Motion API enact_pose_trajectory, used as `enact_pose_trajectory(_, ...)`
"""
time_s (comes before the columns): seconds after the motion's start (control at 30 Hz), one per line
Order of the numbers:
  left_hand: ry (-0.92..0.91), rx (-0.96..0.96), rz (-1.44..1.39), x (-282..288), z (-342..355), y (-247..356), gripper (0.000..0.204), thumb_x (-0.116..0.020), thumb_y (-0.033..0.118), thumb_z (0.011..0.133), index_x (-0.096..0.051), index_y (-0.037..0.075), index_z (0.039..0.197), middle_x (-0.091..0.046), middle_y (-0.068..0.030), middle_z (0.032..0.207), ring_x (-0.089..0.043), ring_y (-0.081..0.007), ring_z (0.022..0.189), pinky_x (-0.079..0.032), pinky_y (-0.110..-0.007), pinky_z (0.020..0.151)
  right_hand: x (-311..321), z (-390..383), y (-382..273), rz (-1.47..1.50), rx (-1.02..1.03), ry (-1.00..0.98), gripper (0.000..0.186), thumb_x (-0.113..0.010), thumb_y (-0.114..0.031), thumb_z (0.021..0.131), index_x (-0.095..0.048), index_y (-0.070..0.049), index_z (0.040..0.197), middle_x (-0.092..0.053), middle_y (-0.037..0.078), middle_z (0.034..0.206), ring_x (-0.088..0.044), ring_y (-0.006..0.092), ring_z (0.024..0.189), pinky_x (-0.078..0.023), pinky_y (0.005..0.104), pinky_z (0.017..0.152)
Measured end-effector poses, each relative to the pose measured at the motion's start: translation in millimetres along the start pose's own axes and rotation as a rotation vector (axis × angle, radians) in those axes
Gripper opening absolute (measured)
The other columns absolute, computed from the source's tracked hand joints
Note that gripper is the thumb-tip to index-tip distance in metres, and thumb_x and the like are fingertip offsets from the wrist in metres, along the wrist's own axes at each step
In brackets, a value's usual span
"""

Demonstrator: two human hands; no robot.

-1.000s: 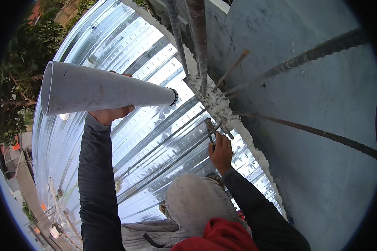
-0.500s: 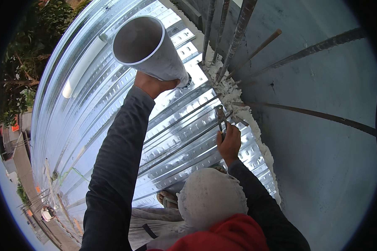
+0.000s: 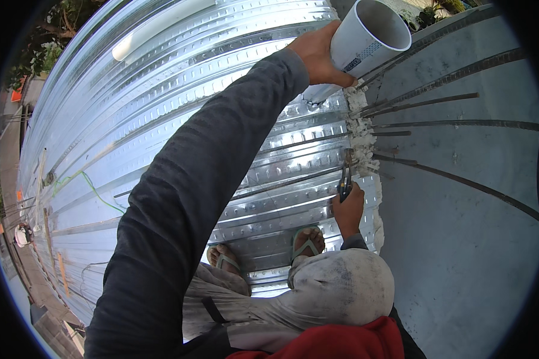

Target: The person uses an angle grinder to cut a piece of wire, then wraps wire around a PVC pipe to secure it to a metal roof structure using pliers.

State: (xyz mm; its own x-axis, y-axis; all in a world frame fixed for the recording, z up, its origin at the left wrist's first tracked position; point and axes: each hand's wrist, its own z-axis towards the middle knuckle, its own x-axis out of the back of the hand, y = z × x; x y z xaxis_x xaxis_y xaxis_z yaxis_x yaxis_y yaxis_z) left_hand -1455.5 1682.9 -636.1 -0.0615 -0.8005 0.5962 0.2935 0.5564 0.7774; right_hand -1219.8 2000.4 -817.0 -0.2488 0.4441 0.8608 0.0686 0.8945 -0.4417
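Note:
My left hand (image 3: 318, 55) grips a wide white plastic pipe (image 3: 356, 51) at the upper right, its open rim tilted toward me. The pipe's lower part meets a jagged cut in the corrugated metal decking (image 3: 281, 215). Lower on the right, my right hand (image 3: 348, 209) is closed on pliers or cutters (image 3: 345, 182) with dark and yellow handles, their jaws beside rusty bars at the decking's broken concrete edge (image 3: 362, 140). My sandalled feet stand on the decking below, partly behind my bent leg.
Several rebars (image 3: 461, 122) stick out from the concrete edge across a grey wall (image 3: 461, 269). Another white pipe (image 3: 150, 31) lies on the decking at upper left, with green wire (image 3: 94, 191) lower down. A distant person (image 3: 24, 235) and trees appear at the far left.
My view has swung. The held pipe has gone from lying across the upper left to standing tilted at upper right, with my left arm following. My right hand with the pliers sits farther right in view.

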Motion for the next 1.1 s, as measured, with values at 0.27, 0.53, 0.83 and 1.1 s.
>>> enact_pose_trajectory(0.27, 0.034, -0.074, -0.016, -7.5, 5.4, -4.6, 0.101, -0.092, 0.043, 0.062, -0.047, 0.003, 0.143, -0.069, -0.0247, 0.122, -0.071, -0.0417, 0.105, -0.056, -0.046, 0.099, 23.5, -10.8, -35.6, -0.075, 0.102, 0.156, 0.081, -0.081, -0.028, 0.083, -0.039, 0.003, 0.146, -0.048, 0.027, 0.134, -0.048, 0.0430, 0.126, -0.042, 0.0518, 0.104)
enact_pose_trajectory(0.53, 0.035, -0.088, -0.471, -3.2, 2.8, -3.1, 0.109, -0.093, 0.012, 0.063, -0.033, 0.002, 0.153, -0.058, -0.0195, 0.140, -0.055, -0.0283, 0.133, -0.041, -0.044, 0.114, 122.1, 136.8, -172.7, 0.509, 0.426, 0.271, 0.107, -0.090, -0.037, 0.078, -0.027, -0.004, 0.157, -0.047, 0.022, 0.145, -0.052, 0.0323, 0.131, -0.051, 0.0425, 0.102)
enact_pose_trajectory(0.83, 0.036, -0.112, -0.292, 6.8, 3.2, 9.6, 0.110, -0.094, 0.026, 0.065, -0.033, 0.001, 0.152, -0.056, -0.0206, 0.142, -0.052, -0.0319, 0.135, -0.040, -0.042, 0.115, 101.9, 183.6, -200.9, 0.562, 0.495, 0.100, 0.097, -0.093, -0.038, 0.072, -0.039, -0.004, 0.145, -0.064, 0.020, 0.132, -0.069, 0.0357, 0.113, -0.056, 0.0455, 0.098)
enact_pose_trajectory(1.1, -0.082, 0.190, 0.352, 20.5, -210.0, -9.4, 0.023, -0.068, 0.029, 0.099, -0.074, 0.009, 0.108, -0.077, -0.0113, 0.097, -0.076, -0.0271, 0.084, -0.062, -0.035, 0.083, 105.5, 201.0, -197.3, 0.949, 0.766, 0.121, 0.067, -0.084, -0.001, 0.076, -0.049, 0.000, 0.133, -0.067, 0.011, 0.119, -0.066, 0.0206, 0.108, -0.055, 0.0365, 0.092)
